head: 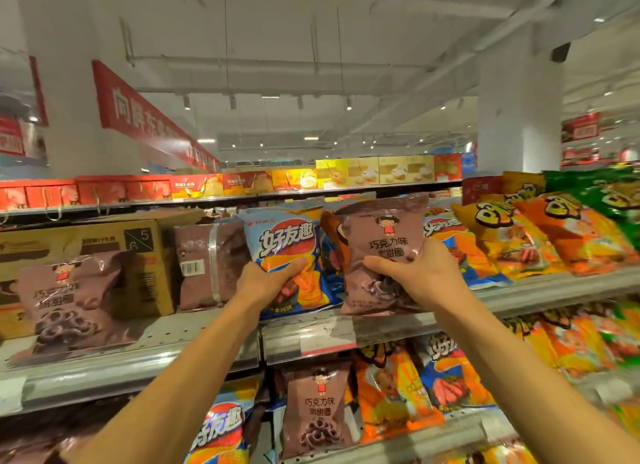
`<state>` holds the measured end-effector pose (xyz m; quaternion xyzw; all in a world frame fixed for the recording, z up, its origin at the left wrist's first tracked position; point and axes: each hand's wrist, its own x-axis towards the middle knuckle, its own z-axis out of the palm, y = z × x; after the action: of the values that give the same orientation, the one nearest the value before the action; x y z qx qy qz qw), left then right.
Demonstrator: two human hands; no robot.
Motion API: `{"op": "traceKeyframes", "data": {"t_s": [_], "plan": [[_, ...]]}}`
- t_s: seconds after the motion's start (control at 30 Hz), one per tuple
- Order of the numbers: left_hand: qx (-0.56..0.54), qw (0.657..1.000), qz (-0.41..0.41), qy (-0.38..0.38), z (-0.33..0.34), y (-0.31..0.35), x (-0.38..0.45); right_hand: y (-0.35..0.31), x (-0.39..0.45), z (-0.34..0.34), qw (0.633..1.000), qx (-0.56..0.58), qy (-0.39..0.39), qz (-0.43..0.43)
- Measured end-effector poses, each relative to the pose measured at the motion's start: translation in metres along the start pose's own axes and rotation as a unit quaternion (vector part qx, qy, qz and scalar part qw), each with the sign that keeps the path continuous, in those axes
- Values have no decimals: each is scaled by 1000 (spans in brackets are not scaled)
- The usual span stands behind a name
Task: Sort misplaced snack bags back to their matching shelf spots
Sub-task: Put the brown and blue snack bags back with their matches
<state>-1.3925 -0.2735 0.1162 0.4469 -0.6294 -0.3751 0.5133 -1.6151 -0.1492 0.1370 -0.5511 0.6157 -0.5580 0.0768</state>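
A person's left hand (268, 278) grips a blue potato chip bag (287, 252), fingers curled round its lower part. The right hand (420, 273) grips a brown chocolate ring snack bag (381, 235) the same way. Both bags are held upright, side by side, just above the shelf (207, 328), between a cardboard box (86, 242) and orange snack bags (554, 235).

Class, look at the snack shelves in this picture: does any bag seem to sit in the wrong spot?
Yes. A brown chocolate-ring bag stands on the lower shelf among orange and blue chip bags, unlike its neighbours. The right hand grips another brown bag amid blue chips.
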Motion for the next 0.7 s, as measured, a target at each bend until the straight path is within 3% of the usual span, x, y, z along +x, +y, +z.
{"op": "traceKeyframes", "data": {"t_s": [0.27,0.4,0.47,0.6,0.7], "plan": [[32,996,0,-87,5,6,-2,-2,-17,6,999,35,-8,4],[57,997,-14,-47,-12,3,-8,-14,-27,20,999,49,-9,-15],[140,990,5,-21,-27,-2,-15,-23,-31,32,998,62,-12,-27],[338,936,98,17,-77,-8,-49,-43,-33,66,996,71,-37,-39],[497,858,116,60,-115,-13,-77,-59,-33,98,995,90,-42,-24]]}}
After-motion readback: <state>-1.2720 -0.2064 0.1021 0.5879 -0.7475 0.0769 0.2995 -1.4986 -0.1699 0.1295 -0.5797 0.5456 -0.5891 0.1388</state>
